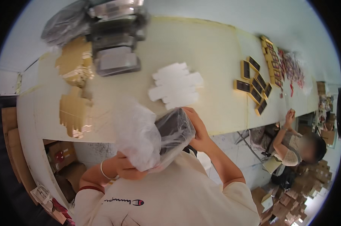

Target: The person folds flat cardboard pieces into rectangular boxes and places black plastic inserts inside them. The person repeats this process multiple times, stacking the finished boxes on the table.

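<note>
Close to my body, at the table's near edge, I hold a clear plastic bag (138, 139) with a dark, box-like bundle (174, 124) inside it. My left hand (129, 168) is closed on the crumpled, loose part of the bag. The fingers of my right hand (197, 128) wrap round the far right side of the bundle, through the plastic. What the bundle is made up of is hard to make out. Just beyond it lies a loose pile of flat white cartons (176, 84).
Gold folded cartons (74, 113) and dark plastic trays (115, 62) lie at the left of the long table (204, 41). Black-and-gold boxes (249, 86) and small red packets (291, 67) are at the right. A co-worker (291, 147) sits at the right; cardboard boxes (287, 203) cover the floor behind.
</note>
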### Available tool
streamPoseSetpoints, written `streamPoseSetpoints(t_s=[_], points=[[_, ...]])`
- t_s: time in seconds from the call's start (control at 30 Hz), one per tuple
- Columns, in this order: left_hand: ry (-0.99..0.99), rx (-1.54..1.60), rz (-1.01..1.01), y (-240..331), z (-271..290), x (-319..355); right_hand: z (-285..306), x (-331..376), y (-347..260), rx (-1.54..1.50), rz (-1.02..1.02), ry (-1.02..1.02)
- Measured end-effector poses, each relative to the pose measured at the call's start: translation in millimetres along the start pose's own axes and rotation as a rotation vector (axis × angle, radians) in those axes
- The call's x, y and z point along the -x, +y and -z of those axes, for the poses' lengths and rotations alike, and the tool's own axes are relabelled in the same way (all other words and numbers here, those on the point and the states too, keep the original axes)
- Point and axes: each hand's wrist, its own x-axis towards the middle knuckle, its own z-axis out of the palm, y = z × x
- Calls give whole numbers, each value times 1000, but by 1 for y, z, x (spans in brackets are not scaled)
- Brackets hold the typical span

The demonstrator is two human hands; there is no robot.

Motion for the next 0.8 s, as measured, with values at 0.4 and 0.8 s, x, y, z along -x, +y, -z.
streamPoseSetpoints(t_s=[0.4,0.8], points=[[339,538,1235,-35,-157,-26,92,21,83,127,-528,-205],[-315,-648,661,-91,-146,41,27,131,131,830,-15,-100]])
